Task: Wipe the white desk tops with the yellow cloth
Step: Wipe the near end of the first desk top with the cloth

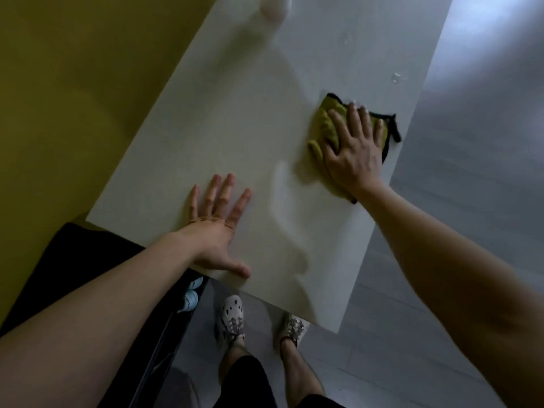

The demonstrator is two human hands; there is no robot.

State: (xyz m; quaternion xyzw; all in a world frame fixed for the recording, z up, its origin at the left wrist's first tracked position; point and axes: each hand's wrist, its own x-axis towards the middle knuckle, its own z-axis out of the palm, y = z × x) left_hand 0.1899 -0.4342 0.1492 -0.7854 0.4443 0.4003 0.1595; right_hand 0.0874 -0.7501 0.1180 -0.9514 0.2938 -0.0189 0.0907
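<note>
On the right side of the white desk top point(241, 119), the right hand point(354, 151) presses flat, fingers spread, on the yellow cloth point(326, 128). Near the front edge, the left hand point(216, 228) rests open, holding nothing. Water drops point(398, 78) lie just beyond the cloth.

No readable text, labels, brands or numbers anywhere. Flat white desk top point(235, 128), yellow fabric cloth with black hem point(326, 128) under the right hand point(353, 154), pale perforated shoes point(232, 312): all unmarked as far as the blur shows.
</note>
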